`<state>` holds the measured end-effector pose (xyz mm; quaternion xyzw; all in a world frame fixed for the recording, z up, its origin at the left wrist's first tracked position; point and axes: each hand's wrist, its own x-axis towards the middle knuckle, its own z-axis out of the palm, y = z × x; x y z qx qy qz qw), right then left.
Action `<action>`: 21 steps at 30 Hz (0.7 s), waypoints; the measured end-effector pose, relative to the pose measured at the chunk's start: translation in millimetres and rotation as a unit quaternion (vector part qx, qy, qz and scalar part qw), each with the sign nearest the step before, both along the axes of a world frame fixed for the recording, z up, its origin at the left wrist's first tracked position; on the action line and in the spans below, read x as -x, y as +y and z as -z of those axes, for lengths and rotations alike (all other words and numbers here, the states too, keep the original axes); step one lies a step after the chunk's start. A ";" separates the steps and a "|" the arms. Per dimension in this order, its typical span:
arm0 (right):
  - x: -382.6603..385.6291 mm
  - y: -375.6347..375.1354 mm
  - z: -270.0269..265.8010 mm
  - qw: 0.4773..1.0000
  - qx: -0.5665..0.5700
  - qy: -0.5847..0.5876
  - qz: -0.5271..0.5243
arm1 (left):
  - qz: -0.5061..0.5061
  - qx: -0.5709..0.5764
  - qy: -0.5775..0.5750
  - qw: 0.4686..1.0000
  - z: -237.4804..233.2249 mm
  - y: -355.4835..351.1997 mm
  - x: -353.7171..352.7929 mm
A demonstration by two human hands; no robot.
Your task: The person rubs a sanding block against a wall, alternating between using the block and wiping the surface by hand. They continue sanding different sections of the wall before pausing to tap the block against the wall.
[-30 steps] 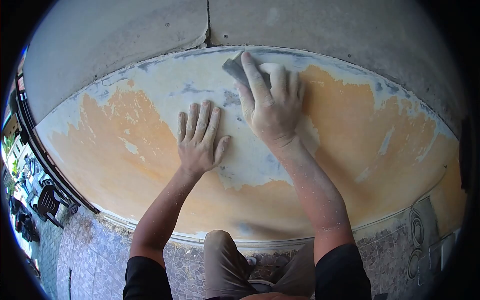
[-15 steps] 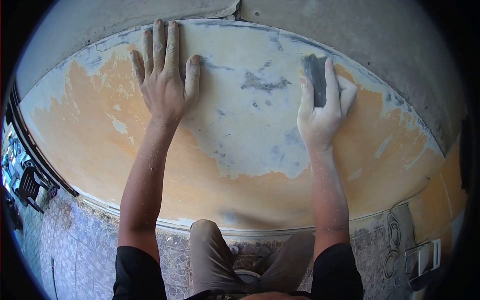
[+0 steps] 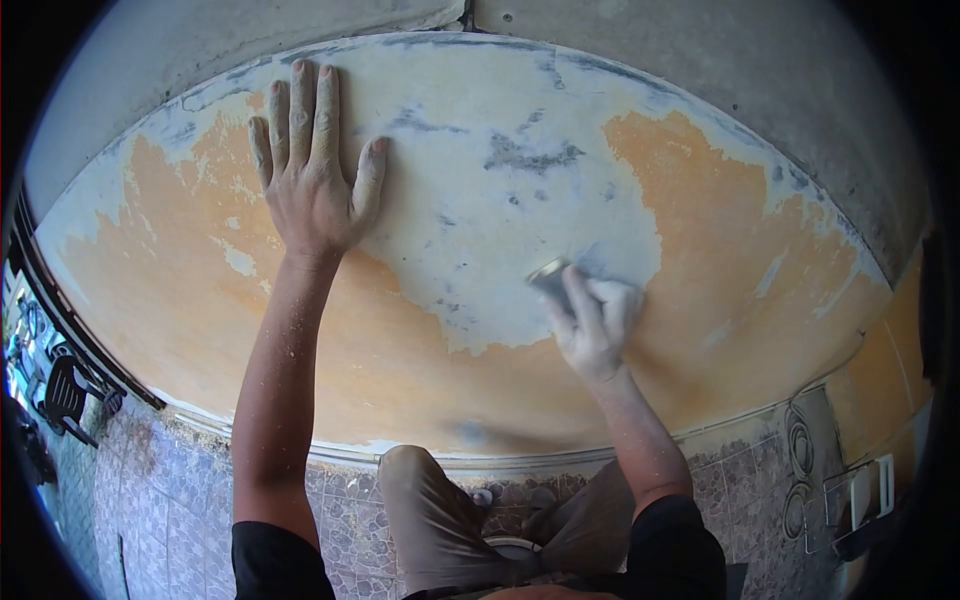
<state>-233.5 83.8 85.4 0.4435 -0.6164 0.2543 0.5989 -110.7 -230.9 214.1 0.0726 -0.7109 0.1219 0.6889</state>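
A wall (image 3: 720,230) fills the middle of the view, with orange paint worn back to a pale, dusty patch and dark grey smudges. On its upper left part my left hand (image 3: 312,205) lies flat, fingers spread, holding nothing. My right hand (image 3: 598,325), coated in white dust, grips a small dark sanding block (image 3: 547,276). The block is against the lower right part of the pale patch, slightly blurred, and the fingers cover part of it.
Bare grey concrete (image 3: 640,25) borders the wall's upper edge. Patterned floor tiles (image 3: 190,520) run below, around my knees. A dark plastic chair (image 3: 68,395) stands far left. Coiled cable (image 3: 800,445) and a white-framed object (image 3: 872,490) are at right.
My right hand has swept down and left across the wall with the sanding block. My left hand sits slightly lower and further left in view, still flat.
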 end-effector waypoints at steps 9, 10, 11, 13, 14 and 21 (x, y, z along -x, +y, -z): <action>10.1 -30.2 -58.3 0.984 0.179 0.002 -0.004 | 0.030 -0.011 0.014 0.999 -5.8 21.9 5.8; -6.3 -39.4 -30.6 0.993 0.119 -0.014 0.004 | 0.028 -0.007 0.011 1.000 -12.1 25.2 4.8; -6.7 -52.0 11.8 0.996 0.069 -0.026 -0.046 | 0.041 0.003 -0.004 0.999 -20.3 28.3 2.7; -18.5 -47.0 75.0 0.999 0.005 -0.026 -0.047 | 0.053 0.014 -0.028 0.998 -25.0 32.3 2.9; -16.0 -36.2 98.7 0.997 -0.052 -0.005 -0.047 | 0.054 0.008 -0.008 0.998 -26.4 31.8 7.5; 33.0 19.0 -37.3 0.984 0.179 -0.022 0.014 | 0.006 0.010 0.034 0.999 -27.9 32.6 19.6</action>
